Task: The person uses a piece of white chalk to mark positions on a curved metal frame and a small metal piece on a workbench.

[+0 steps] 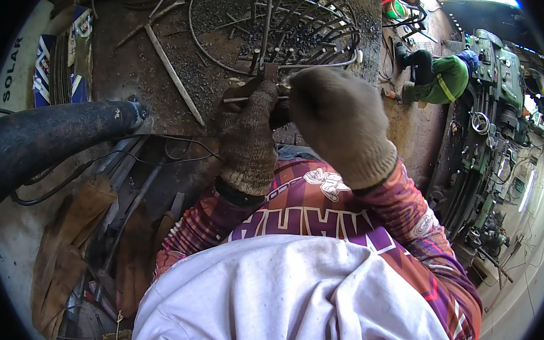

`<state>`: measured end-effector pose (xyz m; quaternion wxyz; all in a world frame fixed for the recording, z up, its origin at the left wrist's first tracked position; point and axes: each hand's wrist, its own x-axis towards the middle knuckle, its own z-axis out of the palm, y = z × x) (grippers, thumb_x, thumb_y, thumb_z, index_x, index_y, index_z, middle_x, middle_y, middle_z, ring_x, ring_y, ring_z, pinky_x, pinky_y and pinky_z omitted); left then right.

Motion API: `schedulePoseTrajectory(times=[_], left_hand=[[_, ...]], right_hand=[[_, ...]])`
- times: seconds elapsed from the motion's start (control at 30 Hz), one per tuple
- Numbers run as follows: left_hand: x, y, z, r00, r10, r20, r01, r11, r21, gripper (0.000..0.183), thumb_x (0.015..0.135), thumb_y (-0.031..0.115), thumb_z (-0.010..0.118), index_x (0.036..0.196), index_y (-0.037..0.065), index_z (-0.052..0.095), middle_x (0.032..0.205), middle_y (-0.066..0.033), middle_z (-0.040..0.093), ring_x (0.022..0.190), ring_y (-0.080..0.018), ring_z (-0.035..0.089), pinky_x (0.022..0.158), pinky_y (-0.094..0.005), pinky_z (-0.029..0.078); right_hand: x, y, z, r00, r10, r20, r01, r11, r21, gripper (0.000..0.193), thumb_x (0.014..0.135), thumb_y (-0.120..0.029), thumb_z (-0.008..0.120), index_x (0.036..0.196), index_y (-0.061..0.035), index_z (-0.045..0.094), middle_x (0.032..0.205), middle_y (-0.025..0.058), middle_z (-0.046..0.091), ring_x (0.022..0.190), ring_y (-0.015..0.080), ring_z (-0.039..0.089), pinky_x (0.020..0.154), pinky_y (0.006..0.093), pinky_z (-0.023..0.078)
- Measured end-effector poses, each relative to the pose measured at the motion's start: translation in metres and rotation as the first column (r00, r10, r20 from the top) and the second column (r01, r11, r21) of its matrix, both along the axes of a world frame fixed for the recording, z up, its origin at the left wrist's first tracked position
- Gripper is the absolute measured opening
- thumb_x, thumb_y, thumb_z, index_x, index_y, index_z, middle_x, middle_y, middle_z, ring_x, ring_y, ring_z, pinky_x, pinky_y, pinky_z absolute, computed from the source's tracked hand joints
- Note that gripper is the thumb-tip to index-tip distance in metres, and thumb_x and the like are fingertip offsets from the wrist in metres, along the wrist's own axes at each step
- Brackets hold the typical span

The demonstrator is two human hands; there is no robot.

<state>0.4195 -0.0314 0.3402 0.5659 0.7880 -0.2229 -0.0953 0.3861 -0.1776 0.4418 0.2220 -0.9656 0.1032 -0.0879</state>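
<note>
Both my hands wear brown knit work gloves and meet in front of my chest at the bench edge. My left hand (pixel 249 137) is closed around a small rusty metal piece (pixel 271 71), whose squared end shows above the fingers. A thin metal rod (pixel 236 100) crosses that glove. My right hand (pixel 343 125), slightly blurred, is curled into a fist close beside it. A small shiny bit (pixel 285 85) shows between the hands; what the right fingers hold is hidden. Just beyond lies a round frame of bent metal bars (pixel 313 24).
The grimy metal bench (pixel 128 60) carries loose rods and a long flat bar (pixel 174 76). At left are a thick dark pipe (pixel 58 136), a box of welding rods (pixel 60 64) and a cable. A crouching co-worker in green (pixel 438 79) is at right, near a lathe (pixel 489 113).
</note>
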Motion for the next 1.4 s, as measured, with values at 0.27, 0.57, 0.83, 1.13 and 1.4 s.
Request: schedulePoseTrajectory(times=[0.27,0.57,0.83,1.13,1.4], left_hand=[[-0.002,-0.007,0.026,0.499,-0.194,-0.845,-0.33,0.858,-0.393,0.023,0.108,0.016,0.069,0.126,0.003,0.076,0.106,-0.0091,0.08,0.088,-0.0186,0.08,0.073,-0.0306,0.066],[-0.007,-0.022,0.007,0.459,-0.234,-0.857,-0.418,0.794,-0.441,0.025,0.106,0.014,0.071,0.126,0.0,0.075,0.105,-0.0095,0.079,0.088,-0.0198,0.079,0.077,-0.0326,0.068],[-0.004,-0.021,0.014,0.445,-0.213,-0.87,-0.363,0.845,-0.392,0.027,0.111,0.021,0.064,0.131,0.004,0.07,0.113,-0.0096,0.078,0.099,-0.021,0.079,0.09,-0.0346,0.066],[-0.002,-0.026,0.019,0.463,-0.18,-0.868,-0.381,0.844,-0.379,0.03,0.112,0.018,0.062,0.137,0.003,0.068,0.116,-0.0119,0.077,0.101,-0.0223,0.078,0.091,-0.0359,0.066],[-0.012,-0.011,-0.017,0.916,-0.181,-0.357,0.115,0.973,-0.198,0.045,0.113,0.012,0.058,0.157,0.001,0.053,0.148,-0.0179,0.063,0.13,-0.0277,0.067,0.107,-0.0383,0.06]], right_hand=[[-0.036,-0.023,-0.011,0.981,-0.195,0.024,0.192,0.977,0.094,0.013,0.093,-0.017,0.076,0.102,-0.0074,0.078,0.092,0.0181,0.076,0.082,0.04,0.076,0.072,0.0459,0.061],[-0.045,-0.026,-0.015,0.978,-0.196,0.064,0.182,0.966,0.185,0.012,0.093,-0.013,0.076,0.102,-0.0044,0.077,0.091,0.0187,0.076,0.082,0.0379,0.077,0.073,0.0442,0.06],[-0.042,-0.027,-0.017,0.984,-0.169,0.063,0.152,0.964,0.22,0.014,0.093,-0.014,0.077,0.104,-0.0045,0.078,0.092,0.0181,0.076,0.083,0.0378,0.077,0.074,0.0445,0.06],[-0.04,-0.029,-0.018,0.992,-0.096,0.083,0.082,0.984,0.16,0.016,0.092,-0.007,0.081,0.107,-0.0023,0.079,0.095,0.0167,0.08,0.086,0.0277,0.081,0.075,0.0366,0.062],[-0.015,-0.027,-0.021,0.981,-0.072,0.181,0.051,0.991,0.12,0.009,0.094,-0.018,0.074,0.098,-0.0095,0.076,0.088,0.0152,0.075,0.083,0.0378,0.075,0.072,0.0482,0.06]])
